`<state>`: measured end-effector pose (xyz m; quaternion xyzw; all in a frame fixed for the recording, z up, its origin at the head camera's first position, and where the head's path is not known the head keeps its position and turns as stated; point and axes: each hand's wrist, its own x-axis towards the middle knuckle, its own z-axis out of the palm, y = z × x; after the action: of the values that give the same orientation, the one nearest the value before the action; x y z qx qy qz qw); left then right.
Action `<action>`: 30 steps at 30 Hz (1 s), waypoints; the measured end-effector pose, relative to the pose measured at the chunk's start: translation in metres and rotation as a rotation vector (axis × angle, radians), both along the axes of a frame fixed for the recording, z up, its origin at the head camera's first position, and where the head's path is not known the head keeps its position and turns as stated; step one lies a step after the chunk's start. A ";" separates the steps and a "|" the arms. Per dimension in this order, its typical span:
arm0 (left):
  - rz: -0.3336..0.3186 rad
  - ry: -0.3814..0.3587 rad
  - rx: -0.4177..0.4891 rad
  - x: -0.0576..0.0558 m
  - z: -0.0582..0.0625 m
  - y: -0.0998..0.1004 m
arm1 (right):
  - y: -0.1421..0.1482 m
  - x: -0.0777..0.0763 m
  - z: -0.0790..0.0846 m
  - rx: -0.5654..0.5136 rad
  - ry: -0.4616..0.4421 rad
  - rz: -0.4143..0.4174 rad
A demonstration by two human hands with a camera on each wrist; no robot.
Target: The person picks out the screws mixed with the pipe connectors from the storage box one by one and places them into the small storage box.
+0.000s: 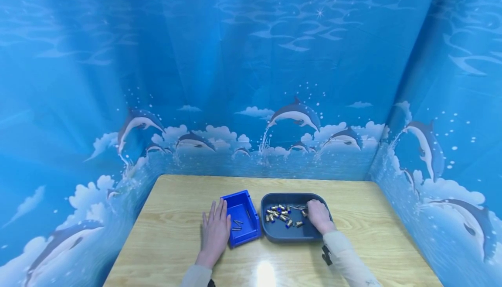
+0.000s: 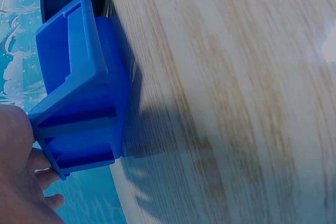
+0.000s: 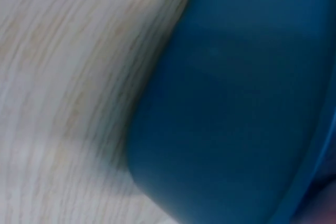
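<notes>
A blue plastic bin (image 1: 247, 234) stands on the table with several small metal pins (image 1: 237, 225) lying inside. My left hand (image 1: 215, 230) rests along the bin's left side, fingers extended and thumb at the rim. In the left wrist view, part of that left hand (image 2: 16, 156) shows against the edge of the blue bin (image 2: 84, 98). To the right, a dark grey-blue tray (image 1: 292, 238) holds several brass fittings with blue ends (image 1: 283, 218) and some thin pins (image 1: 296, 207). My right hand (image 1: 319, 215) reaches into the tray's right end; its fingertips are hidden.
The wooden table (image 1: 176, 217) carries both containers side by side, with the tray just right of the bin. A blue curtain (image 1: 251, 82) printed with dolphins surrounds the table at the back and sides. The right wrist view is mostly the tray's outer wall (image 3: 226, 103).
</notes>
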<state>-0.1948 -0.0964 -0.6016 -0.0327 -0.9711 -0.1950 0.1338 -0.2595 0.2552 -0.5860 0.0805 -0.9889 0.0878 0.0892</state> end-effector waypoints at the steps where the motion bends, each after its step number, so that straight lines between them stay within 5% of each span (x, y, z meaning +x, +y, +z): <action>1: 0.000 0.000 0.000 0.000 0.000 0.000 | 0.001 0.000 -0.001 -0.012 -0.001 -0.001; 21: 0.002 -0.015 -0.003 0.000 0.002 0.001 | 0.007 -0.002 -0.005 -0.164 -0.032 -0.044; 26: 0.005 -0.013 -0.004 0.000 0.002 0.001 | 0.008 -0.001 -0.002 -0.291 -0.039 -0.062; 30: 0.009 -0.013 -0.005 0.000 0.002 0.001 | 0.007 -0.003 0.000 -0.476 -0.149 -0.120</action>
<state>-0.1945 -0.0952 -0.5992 -0.0275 -0.9726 -0.1923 0.1280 -0.2625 0.2625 -0.5861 -0.0080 -0.9472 0.3183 0.0374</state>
